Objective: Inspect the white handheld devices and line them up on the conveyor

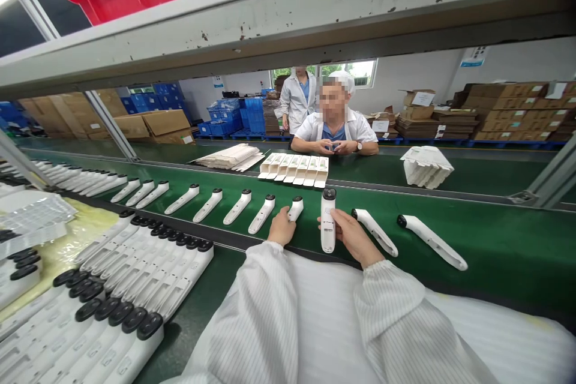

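Note:
My right hand (pixel 353 234) is closed on a white handheld device (pixel 328 216) with a black head, resembling a forehead thermometer. It is held upright above the green belt, and an open slot shows in its lower half. My left hand (pixel 282 228) has its fingers around the lower part of another such device (pixel 296 208) at the belt, covering that end. Just left of it lies a similar white device (pixel 261 215). On the right, two more, a nearer device (pixel 375 232) and a farther device (pixel 432 242), rest with long open recesses showing.
A row of devices runs left along the green belt (pixel 486 228). Packed devices (pixel 148 264) fill the left bench. Across the belt stand open white cartons (pixel 294 169), flat carton stacks (pixel 231 157) and a seated co-worker (pixel 335 126). A metal shelf (pixel 288 18) spans overhead.

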Available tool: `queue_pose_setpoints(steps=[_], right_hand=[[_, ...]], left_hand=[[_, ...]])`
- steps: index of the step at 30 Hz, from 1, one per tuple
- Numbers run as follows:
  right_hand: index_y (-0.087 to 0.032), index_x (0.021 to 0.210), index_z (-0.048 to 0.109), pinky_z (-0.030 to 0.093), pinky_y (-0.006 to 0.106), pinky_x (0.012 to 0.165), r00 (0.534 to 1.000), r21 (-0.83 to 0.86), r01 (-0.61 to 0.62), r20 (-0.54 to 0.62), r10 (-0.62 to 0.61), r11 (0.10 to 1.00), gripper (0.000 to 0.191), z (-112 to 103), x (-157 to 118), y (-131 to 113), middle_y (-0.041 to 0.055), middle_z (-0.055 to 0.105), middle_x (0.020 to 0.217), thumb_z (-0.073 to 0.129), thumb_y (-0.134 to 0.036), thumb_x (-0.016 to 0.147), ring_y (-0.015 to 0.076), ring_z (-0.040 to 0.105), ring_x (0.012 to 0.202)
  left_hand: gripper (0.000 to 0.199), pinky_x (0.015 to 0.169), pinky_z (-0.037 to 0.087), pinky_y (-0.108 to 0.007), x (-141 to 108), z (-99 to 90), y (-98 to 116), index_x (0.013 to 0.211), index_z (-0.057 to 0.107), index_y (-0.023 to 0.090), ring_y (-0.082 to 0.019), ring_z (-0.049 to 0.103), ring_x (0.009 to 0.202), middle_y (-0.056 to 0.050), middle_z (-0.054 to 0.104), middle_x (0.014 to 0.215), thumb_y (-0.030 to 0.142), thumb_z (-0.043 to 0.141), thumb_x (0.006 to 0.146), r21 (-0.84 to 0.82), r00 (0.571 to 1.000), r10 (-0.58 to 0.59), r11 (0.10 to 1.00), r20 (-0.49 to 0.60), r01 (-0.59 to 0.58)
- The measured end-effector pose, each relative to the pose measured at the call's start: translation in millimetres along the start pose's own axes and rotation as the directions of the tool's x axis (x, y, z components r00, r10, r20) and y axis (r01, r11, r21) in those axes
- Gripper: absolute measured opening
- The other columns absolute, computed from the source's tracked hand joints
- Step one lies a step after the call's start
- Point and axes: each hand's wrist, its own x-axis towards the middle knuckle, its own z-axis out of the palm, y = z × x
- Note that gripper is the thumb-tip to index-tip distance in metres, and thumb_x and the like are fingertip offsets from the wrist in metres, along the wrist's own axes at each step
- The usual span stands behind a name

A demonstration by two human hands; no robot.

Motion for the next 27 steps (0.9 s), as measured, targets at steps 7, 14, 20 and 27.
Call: queue_pose_setpoints(steps=[7,14,20,27], right_hand=[[-0.018,0.091,0.062,0.045,0.036,0.073,0.968,-0.655,-0.114,-0.244,-0.066,0.747,0.027,-18.6,13.2,14.7,0.0091,0.066,0.089,0.053,-0.039,0.078,0.0253,0.062,0.082],[-0.019,0.114,0.058,0.038,0.04,0.094,0.874,-0.815,0.119,-0.185,-0.45,0.567,0.037,-13.1,13.8,14.5,0.0116,0.056,0.119,0.049,-0.032,0.081,0.027,0.051,0.109],[-0.021,0.102,0.059,0.049,0.034,0.078,0.988,-0.134,0.15,-0.027,-0.155,0.98,0.042,9.4,7.1,3.5,0.0053,0.061,0.102,0.064,-0.047,0.069,0.0212,0.058,0.092],[-0.021,0.085,0.063,0.05,0.03,0.071,0.999,0.053,0.048,0.003,-0.049,0.997,0.034,4.2,1.2,-0.1,0.0031,0.062,0.09,0.062,-0.053,0.073,0.0187,0.057,0.088]], left_hand=[[0.024,0.043,0.031,-0.019,-12.1,7.8,17.6,0.091,0.059,0.013,-0.013,0.056,0.068,-0.011,0.063,0.095,0.029,0.046,0.08,-0.845,0.902,-0.031,0.339,0.43,0.414],[0.026,0.045,0.03,-0.019,-31.9,21.1,35.2,0.092,0.06,0.016,-0.012,0.055,0.064,-0.007,0.063,0.084,0.038,0.059,0.079,-0.847,0.897,-0.033,0.314,0.441,0.429],[0.033,0.059,0.041,-0.02,-34.0,33.8,38.0,0.099,0.058,0.017,-0.012,0.056,0.069,-0.002,0.061,0.077,0.02,0.067,0.068,-0.905,0.938,0.116,0.324,0.328,0.276],[0.031,0.091,0.039,-0.038,-14.0,8.7,16.7,0.107,0.059,0.02,-0.027,0.049,0.112,-0.012,0.058,0.112,0.02,0.058,0.076,-0.253,0.989,0.132,0.957,-0.065,-0.145]])
